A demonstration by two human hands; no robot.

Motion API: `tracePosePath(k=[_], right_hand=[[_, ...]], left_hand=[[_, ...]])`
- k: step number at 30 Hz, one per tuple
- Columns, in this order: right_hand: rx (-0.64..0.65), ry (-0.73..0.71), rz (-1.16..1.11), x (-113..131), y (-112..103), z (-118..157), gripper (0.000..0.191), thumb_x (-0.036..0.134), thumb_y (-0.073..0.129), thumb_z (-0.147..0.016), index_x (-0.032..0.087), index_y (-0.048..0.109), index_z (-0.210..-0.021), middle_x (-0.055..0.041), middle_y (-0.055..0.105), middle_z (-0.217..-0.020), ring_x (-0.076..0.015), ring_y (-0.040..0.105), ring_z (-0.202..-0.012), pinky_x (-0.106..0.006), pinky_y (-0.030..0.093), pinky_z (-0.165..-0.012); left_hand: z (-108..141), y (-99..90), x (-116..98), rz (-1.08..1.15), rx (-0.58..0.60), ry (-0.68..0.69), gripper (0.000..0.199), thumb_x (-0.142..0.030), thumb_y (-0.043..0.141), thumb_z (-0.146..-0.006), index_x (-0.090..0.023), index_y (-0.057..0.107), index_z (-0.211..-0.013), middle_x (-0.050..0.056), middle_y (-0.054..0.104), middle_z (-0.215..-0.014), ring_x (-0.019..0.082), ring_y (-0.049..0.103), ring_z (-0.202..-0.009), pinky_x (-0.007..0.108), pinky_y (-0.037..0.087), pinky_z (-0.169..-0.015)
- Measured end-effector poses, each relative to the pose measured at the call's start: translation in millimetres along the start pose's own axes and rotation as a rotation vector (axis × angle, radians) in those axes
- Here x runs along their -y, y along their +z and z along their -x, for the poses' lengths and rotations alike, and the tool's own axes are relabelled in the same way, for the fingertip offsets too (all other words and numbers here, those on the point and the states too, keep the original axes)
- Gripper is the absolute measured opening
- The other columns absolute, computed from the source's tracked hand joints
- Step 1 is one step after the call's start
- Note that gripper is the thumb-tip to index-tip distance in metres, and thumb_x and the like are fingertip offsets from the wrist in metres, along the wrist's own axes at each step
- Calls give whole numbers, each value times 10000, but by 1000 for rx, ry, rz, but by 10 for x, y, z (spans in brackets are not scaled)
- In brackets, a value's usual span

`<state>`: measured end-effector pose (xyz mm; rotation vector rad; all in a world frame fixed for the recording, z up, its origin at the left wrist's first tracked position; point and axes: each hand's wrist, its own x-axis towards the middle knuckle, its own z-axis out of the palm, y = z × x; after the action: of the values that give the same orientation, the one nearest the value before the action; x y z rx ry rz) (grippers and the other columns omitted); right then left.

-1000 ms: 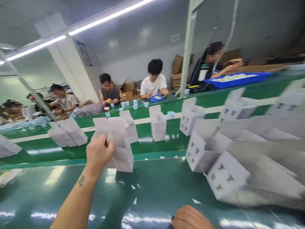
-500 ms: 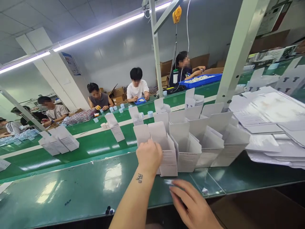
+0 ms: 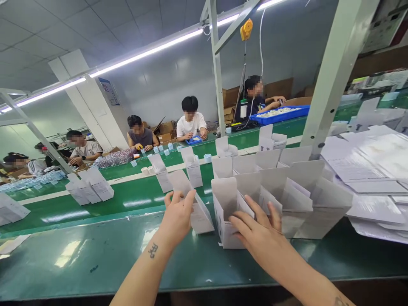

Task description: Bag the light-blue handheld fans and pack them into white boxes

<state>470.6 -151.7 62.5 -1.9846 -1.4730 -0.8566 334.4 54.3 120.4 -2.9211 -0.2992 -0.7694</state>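
Note:
My left hand [image 3: 178, 214] grips a white carton [image 3: 202, 216] near its upper edge, fingers closed round the side. That carton leans, with its flap raised, over the near edge of the green belt. To its right stands a row of open-topped white boxes [image 3: 228, 236] with upright flaps. My right hand [image 3: 259, 229] lies across the front boxes, fingers apart. Its fingertips touch the rim of the nearest box, and it hides part of the box fronts.
Flattened white cartons [image 3: 369, 170] are piled at the right. More open boxes [image 3: 92, 185] stand on the green belt [image 3: 130, 204], with small light-blue cups [image 3: 208, 158] beyond. A metal post [image 3: 338, 80] rises at the right. Several people sit opposite, one behind a blue tray [image 3: 280, 114].
My left hand has moved left with one carton, separating it from the row. My right hand has risen from the table edge onto the boxes. The view has shifted slightly.

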Motion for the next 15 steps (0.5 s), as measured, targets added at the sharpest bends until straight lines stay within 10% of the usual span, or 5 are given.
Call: tracePosePath(k=[8,15], right_hand=[[6,-219,138,-178,-70,47,286,77,463,-888,245,668,-995,-51,722,-1052,-366,351,-1407,-673,69,-1151],[-21,-235,176,-178,-56,45,310,132,461,-922,231,676,-1122,-100,698,-1218,-386,141,-1500,-715,118,-1136]], left_hand=[[-959,400,51,23,159,39,684,-61,499,-800,-145,364,-1465,130,717,-950,302,567,-1047,470,348,-950],[-1072,320,-19,230,243,238,684,-100,449,-878,-139,244,-1530,120,738,-1007,272,670,-949,418,432,-890]])
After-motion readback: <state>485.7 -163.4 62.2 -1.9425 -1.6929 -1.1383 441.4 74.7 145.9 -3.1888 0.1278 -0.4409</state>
